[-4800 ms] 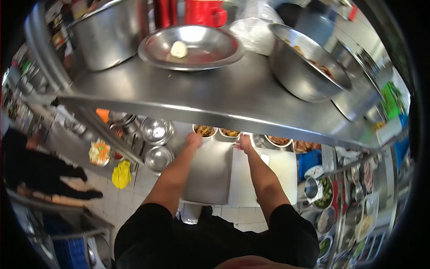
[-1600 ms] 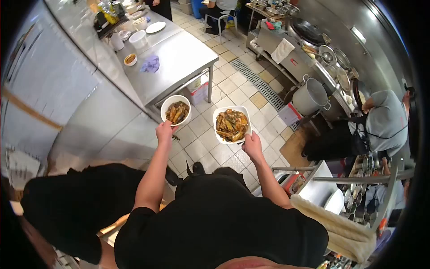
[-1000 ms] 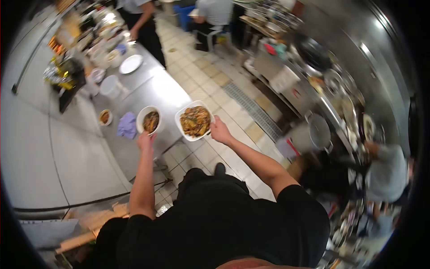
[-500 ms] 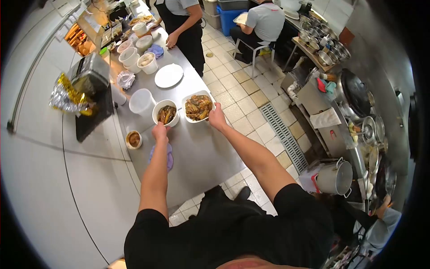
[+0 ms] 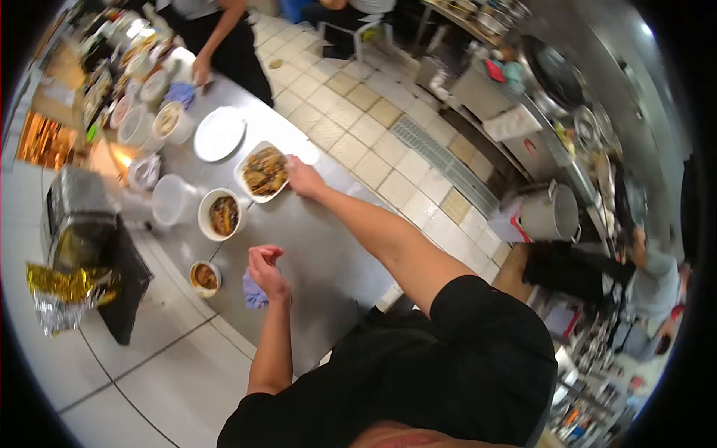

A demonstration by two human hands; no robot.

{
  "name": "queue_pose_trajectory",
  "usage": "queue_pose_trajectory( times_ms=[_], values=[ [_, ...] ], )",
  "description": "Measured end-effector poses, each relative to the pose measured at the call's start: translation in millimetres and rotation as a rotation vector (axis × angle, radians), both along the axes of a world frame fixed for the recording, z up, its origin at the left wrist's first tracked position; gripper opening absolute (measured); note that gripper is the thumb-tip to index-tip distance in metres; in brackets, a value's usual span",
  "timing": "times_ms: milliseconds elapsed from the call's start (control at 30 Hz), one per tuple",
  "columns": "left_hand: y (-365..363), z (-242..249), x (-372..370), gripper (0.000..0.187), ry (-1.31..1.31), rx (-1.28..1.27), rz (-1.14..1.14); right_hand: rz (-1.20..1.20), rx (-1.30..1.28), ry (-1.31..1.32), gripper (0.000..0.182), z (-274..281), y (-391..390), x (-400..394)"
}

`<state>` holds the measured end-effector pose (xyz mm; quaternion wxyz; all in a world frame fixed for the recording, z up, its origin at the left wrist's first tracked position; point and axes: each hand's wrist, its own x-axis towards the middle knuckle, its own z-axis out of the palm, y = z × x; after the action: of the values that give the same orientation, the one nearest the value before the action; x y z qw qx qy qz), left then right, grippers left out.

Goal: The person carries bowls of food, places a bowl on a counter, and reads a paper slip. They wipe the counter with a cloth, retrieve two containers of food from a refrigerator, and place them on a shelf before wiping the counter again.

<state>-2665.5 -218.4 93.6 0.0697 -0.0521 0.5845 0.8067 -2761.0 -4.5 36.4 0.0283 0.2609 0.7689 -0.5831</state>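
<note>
One square bowl [image 5: 245, 189] touching right fingers [image 5: 294, 169]; round bowl [image 5: 204, 214] apart

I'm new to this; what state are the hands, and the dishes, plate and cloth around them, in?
Left hand: fingers bent, holding nothing visible
Right hand: gripping the square dish by its edge
Square dish: well filled, uncovered
Round bowl: part-filled, uncovered
Small tub: uncovered, something brown inside
White plate: lying flat
Purple cloth: crumpled

a round white bowl [image 5: 204, 222] sits upright on the metal surface [image 5: 321, 261], partly filled with dark brown food [image 5: 224, 216]. just beside it, a squarish white dish [image 5: 262, 200], gripped at its rim, holds chunky golden-brown pieces [image 5: 264, 172]; contact with the surface is unclear.
</note>
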Motion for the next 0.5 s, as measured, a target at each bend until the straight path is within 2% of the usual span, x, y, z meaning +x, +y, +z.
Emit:
queue_pose_trajectory(
  times_ms=[33, 133, 167, 200, 233, 300, 333, 367, 433, 467, 500],
  values=[
    [11.8, 9.5, 9.8, 0.029, 0.035, 0.021, -0.101, 0.013, -0.001, -0.044, 0.050, 4.5, 2.1, 5.2],
    [38.3, 4.2, 51.9, 0.020, 0.246, -0.015, -0.330, 0.065, 0.273, -0.094, 0.048, -69.3, 5.7, 36.5],
    [46.9, 10.2, 68.3, 0.018, 0.298, 0.015, -0.418, 0.018, 0.530, 0.058, 0.046, -99.0, 3.4, 55.9],
    [54.7, 22.3, 82.0, 0.017, 0.333, -0.003, -0.507, 0.100, 0.491, 0.023, 0.048, -43.7, 10.4, 103.3],
    [60.6, 30.9, 98.3, 0.017, 0.370, -0.015, -0.598, -0.241, 0.291, 0.100, 0.050, -24.7, 5.1, 145.7],
    [68.0, 44.6, 130.8, 0.017, 0.268, 0.094, -0.798, -0.337, 0.201, 0.082, 0.053, 29.8, 5.5, 248.3],
    [74.3, 41.7, 147.4, 0.017, 0.220, 0.136, -0.865, -0.409, 0.243, 0.071, 0.052, 22.4, 6.4, 296.9],
    [78.5, 33.2, 164.6, 0.019, 0.291, 0.087, -1.017, -0.462, 0.284, 0.061, 0.051, 6.0, 1.6, 343.7],
    [78.6, 21.5, 199.9, 0.022, 0.479, -0.022, -1.256, -0.568, 0.395, 0.104, 0.049, -8.9, -10.5, 452.0],
    [81.7, 23.5, 223.8, 0.026, 0.660, -0.076, -1.378, -0.679, 0.429, 0.052, 0.047, -27.2, -24.1, 510.4],
    [82.3, 17.9, 252.7, 0.024, 0.718, -0.039, -1.492, -0.791, 0.454, 0.002, 0.046, -50.3, -37.5, 568.6]
  ],
)
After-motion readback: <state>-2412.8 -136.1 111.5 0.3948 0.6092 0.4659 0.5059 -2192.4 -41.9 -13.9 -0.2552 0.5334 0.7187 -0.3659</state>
